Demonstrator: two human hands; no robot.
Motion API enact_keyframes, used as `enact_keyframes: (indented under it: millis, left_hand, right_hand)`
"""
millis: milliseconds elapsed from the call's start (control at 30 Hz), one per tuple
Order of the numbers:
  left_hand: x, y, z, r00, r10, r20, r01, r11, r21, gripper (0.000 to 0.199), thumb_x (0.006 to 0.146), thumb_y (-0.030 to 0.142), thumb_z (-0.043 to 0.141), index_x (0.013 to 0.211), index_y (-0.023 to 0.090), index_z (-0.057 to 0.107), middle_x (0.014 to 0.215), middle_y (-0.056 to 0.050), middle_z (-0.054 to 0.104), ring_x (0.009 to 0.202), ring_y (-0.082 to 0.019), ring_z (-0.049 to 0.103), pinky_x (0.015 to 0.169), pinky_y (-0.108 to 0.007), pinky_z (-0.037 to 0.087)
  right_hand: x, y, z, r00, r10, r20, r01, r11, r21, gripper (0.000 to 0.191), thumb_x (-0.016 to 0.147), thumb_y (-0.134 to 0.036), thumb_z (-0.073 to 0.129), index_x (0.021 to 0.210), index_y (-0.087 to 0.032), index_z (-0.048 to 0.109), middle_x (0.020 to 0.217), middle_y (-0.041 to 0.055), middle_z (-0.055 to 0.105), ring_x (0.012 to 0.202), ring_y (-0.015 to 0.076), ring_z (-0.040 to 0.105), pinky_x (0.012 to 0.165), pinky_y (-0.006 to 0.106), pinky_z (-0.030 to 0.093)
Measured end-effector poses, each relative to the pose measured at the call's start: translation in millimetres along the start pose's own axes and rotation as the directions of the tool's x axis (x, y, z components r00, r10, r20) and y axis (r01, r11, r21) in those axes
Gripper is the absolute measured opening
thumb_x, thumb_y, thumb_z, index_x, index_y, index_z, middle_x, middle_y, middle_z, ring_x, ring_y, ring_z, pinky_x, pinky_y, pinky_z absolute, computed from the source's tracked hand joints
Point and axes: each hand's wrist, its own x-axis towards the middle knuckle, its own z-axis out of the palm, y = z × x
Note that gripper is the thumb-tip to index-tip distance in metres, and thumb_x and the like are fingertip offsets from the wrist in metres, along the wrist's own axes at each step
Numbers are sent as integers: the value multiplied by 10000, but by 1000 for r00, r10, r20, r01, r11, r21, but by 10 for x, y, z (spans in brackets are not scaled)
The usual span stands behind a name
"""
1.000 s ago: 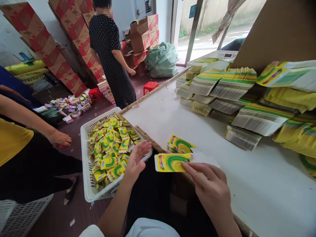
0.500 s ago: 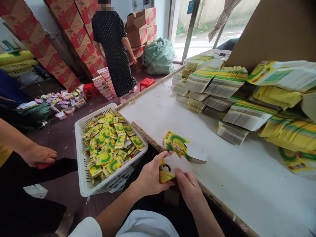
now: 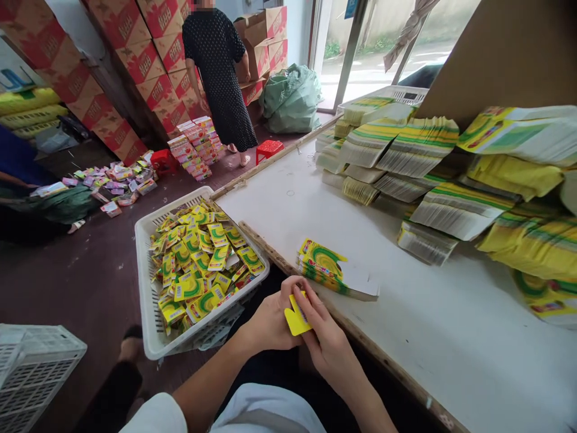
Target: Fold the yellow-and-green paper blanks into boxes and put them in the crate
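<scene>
Between my two hands, just off the table's near edge, is a small yellow printed carton (image 3: 296, 322) with a flap sticking out. My left hand (image 3: 274, 316) wraps its far side, fingers closed on it. My right hand (image 3: 325, 334) presses the near side, fingers closed around it and partly covering it. Right beyond my hands, a short stack of flat yellow-and-green cartons (image 3: 321, 261) lies on the white table (image 3: 433, 343). At my left stands a white plastic basket (image 3: 143, 282) heaped with small yellow cartons (image 3: 193, 252).
Tall piles of flat cartons (image 3: 419, 156) fill the table's far right, against a brown cardboard sheet (image 3: 500, 54). Another white crate (image 3: 40, 355) sits on the floor at left. A person in a dotted dress (image 3: 216, 72) stands near stacked boxes (image 3: 157, 90) and a red stool (image 3: 269, 150).
The carton has turned from its white inner side to a yellow folded shape, with my right hand now closed over it. A co-worker's arm at left has left the view, uncovering the crate.
</scene>
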Motion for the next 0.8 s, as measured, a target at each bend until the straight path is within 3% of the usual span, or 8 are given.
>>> enact_keyframes:
  millis: [67,133,233,400,533,633,733,800]
  left_hand:
    - [13,-7,11,997,-5,-83,2,999,-36,872,666,233,717,1374,216,208,1237,-120,526,1018,-236,649,850,-380,557]
    - [10,-4,-11,988,-41,-152,42,999,8,763,647,221,731,1295,208,328,1209,-116,540,1059,-258,620,892,-413,542]
    - [-16,-1,-93,984,-103,-142,122,984,130,539,655,237,754,1136,207,512,1120,-89,622,1044,-285,613,921,-458,510]
    - [-52,-41,-211,974,-157,-161,178,976,128,509,644,277,778,1119,198,614,1053,-73,691,958,-264,662,864,-403,524]
    - [-28,-33,-241,981,-146,-128,163,977,136,550,638,331,799,1150,202,648,1078,-79,714,980,-277,677,896,-414,527]
    - [7,31,-202,983,-119,-142,141,978,157,560,644,327,790,1169,201,645,1090,-91,717,987,-285,677,896,-417,532]
    - [16,77,-175,977,-114,-179,148,971,187,544,652,281,766,1173,190,637,1072,-99,708,977,-287,671,884,-420,535]
    - [-18,43,-235,975,-137,-173,166,972,168,548,657,286,782,1176,199,631,1086,-89,707,988,-279,670,893,-410,537]
  right_hand:
    - [32,26,-25,997,-74,-37,71,993,-91,509,1002,-171,438,1470,-369,483,1613,26,384,1432,211,461,1127,351,465]
    - [60,70,-48,991,-103,-89,94,990,-106,487,985,-146,470,1413,-361,559,1543,40,493,1369,203,540,1093,332,497]
    - [68,127,-52,982,-98,-159,82,991,-106,466,969,-147,513,1386,-341,590,1486,63,557,1323,211,587,1078,352,513]
    - [80,94,-58,994,-99,-51,89,979,-183,369,964,-219,558,1311,-295,661,1605,91,392,1398,275,505,1067,388,525]
    - [141,46,-182,997,-17,72,29,983,-179,268,973,-272,549,1162,-290,737,1559,92,467,1353,283,554,1053,409,536]
    - [159,32,-159,1000,20,18,-17,983,-184,207,950,-302,589,1084,-272,745,1514,103,518,1336,297,569,1048,436,534]
    - [153,12,-41,991,38,-125,-60,982,-177,305,957,-306,577,1249,-258,653,1497,119,530,1372,296,530,1084,472,500]
    - [167,2,-39,992,41,-122,-60,986,-155,507,953,-344,589,1440,-249,484,1477,132,550,1337,282,566,1070,459,514]
